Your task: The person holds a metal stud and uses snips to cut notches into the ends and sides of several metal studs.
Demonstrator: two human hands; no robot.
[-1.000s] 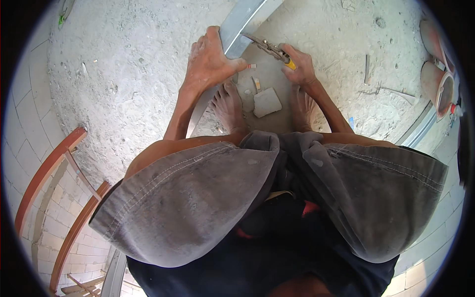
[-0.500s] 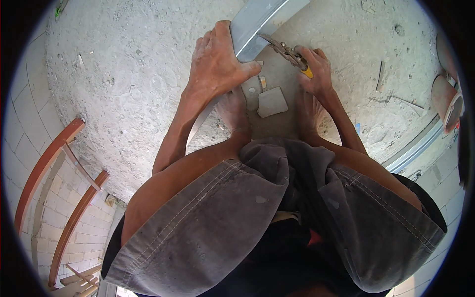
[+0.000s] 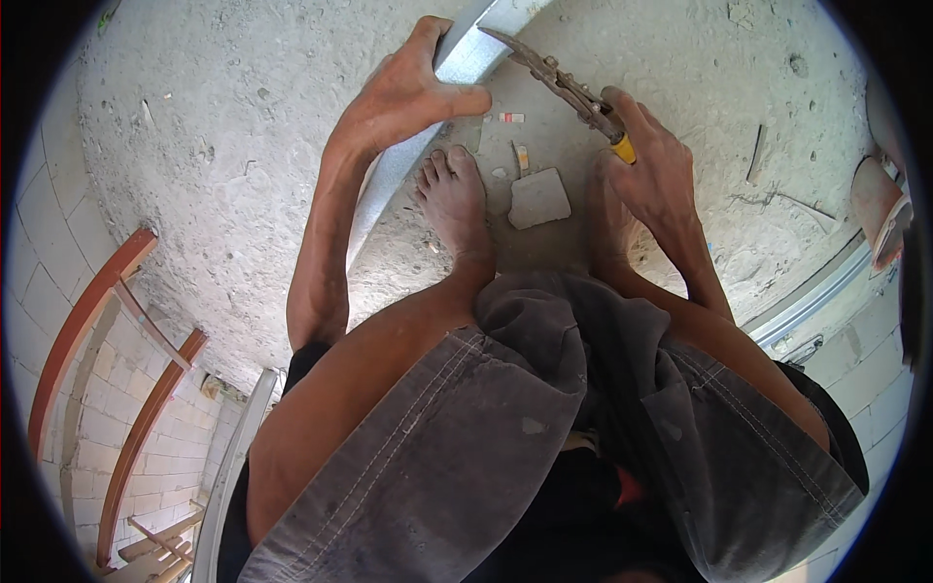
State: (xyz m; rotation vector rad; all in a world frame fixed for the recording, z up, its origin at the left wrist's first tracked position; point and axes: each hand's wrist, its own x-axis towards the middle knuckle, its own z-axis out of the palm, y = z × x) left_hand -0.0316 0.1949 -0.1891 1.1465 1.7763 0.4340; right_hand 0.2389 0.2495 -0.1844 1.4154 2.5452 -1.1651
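Note:
A long grey metal channel (image 3: 473, 60) runs from the top of the view down past my left foot and on beside my left leg. My left hand (image 3: 403, 97) is closed around it, the thumb lying across its near face and the fingers curled over the far side. In my right hand (image 3: 656, 155) is a pair of tin snips (image 3: 556, 80) with worn dark jaws and yellow grips. The tip of the snips lies at the channel's right edge, just beyond my left thumb; whether the jaws bite the metal is unclear.
Between my bare feet lies a flat grey slab piece (image 3: 539, 199) with small scraps (image 3: 512, 118). Another metal channel (image 3: 812, 301) lies at the right by a block wall. Reddish-brown bars (image 3: 146, 428) stand at the left. A person's foot (image 3: 880, 209) shows at the right edge.
The channel has turned and shifted left, now showing a narrower face. My left hand moved left with it. My right hand moved right and slightly nearer, while the snips' tip shifted up and left.

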